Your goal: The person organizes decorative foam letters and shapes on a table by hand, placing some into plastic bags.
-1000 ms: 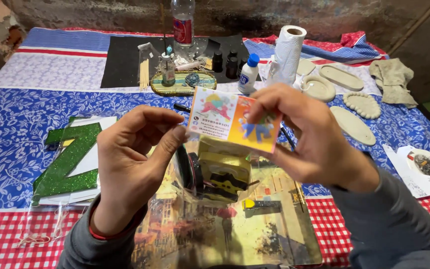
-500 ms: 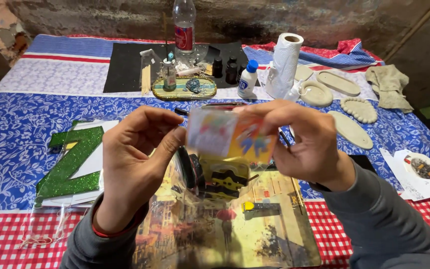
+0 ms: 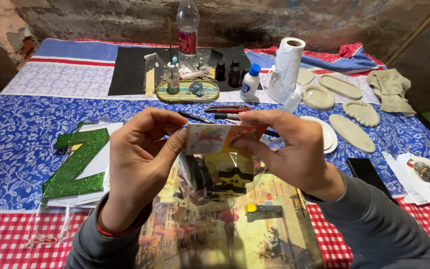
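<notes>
Both hands hold a small clear plastic packet point(image 3: 222, 172) with a colourful card header point(image 3: 220, 138) above the table. My left hand point(image 3: 143, 159) pinches the header's left end between thumb and fingers. My right hand point(image 3: 287, 149) grips its right end. Inside the bag I see yellow and black toy parts, including black wheels. Under the packet lies a painted street-scene picture point(image 3: 240, 234) on the red checked cloth.
A green glitter letter shape point(image 3: 75, 162) lies on white paper at the left. Behind stand a plastic bottle point(image 3: 187, 30), small dark jars point(image 3: 227, 72), a glue bottle point(image 3: 250, 82), a paper-towel roll point(image 3: 285, 69) and pale oval moulds point(image 3: 352, 132). A dark phone point(image 3: 367, 172) lies at the right.
The packet's card header has tipped back from facing me to nearly edge-on, and both hands have risen slightly with it.
</notes>
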